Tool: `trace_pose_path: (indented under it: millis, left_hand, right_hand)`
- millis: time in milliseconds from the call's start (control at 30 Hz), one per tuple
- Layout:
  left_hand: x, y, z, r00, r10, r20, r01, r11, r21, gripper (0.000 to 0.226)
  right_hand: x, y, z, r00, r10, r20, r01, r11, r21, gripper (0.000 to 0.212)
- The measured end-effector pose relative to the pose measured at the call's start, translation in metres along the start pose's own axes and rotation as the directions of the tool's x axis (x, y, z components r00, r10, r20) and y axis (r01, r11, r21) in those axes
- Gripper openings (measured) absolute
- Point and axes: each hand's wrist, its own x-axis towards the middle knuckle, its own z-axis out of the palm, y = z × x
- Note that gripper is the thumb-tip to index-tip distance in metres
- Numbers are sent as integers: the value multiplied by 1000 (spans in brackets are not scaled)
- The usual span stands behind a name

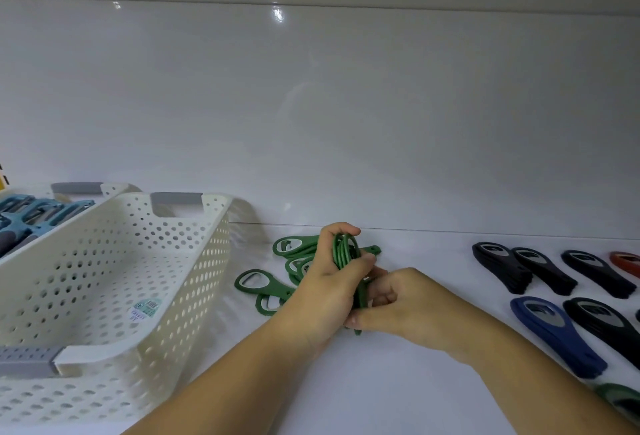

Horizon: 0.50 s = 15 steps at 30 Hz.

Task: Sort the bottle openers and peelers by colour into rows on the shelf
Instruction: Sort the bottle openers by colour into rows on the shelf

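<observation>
**Both hands gather a stack of green openers**

Near the back edge of the shelf [398, 382], the left hand [325, 285] curls round a bundle of green bottle openers [341, 252] held on edge. The right hand [401, 306] pinches their handle ends. Loose green openers [252, 280] lie just beside. They look light, stiff and likely to fan apart, so gripping across the stacked handles seems safest.

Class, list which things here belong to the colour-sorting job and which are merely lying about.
Job: held green openers, loose green openers, black openers, blue opener, red opener, blue peelers.
Lying about: near white basket, its label.
</observation>
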Motion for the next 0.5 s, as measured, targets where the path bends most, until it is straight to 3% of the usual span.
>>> trace_pose_path:
  millis: [100, 200, 333, 400, 500]
  left_hand:
    - [-3, -1, 4, 997, 61, 52, -68, 986, 151, 28]
    - [-4, 0, 3, 988, 71, 137, -103, 964, 245, 29]
    - [-5, 4, -3, 968, 90, 234, -140, 969, 205, 38]
    - [-5, 6, -8, 963, 98, 252, -146, 973, 178, 50]
    - [-4, 6, -12, 960, 67, 273, -129, 968, 215, 55]
  right_hand:
    - [0, 1, 1, 999, -42, 6, 40, 989, 141, 10]
    - [1, 5, 2, 996, -89, -16, 91, 974, 206, 24]
    - [3, 12, -5, 994, -104, -47, 106, 993, 47, 8]
    - [3, 15, -9, 994, -94, -51, 93, 995, -26, 26]
    - [1, 17, -10, 996, -85, -28, 82, 992, -93, 31]
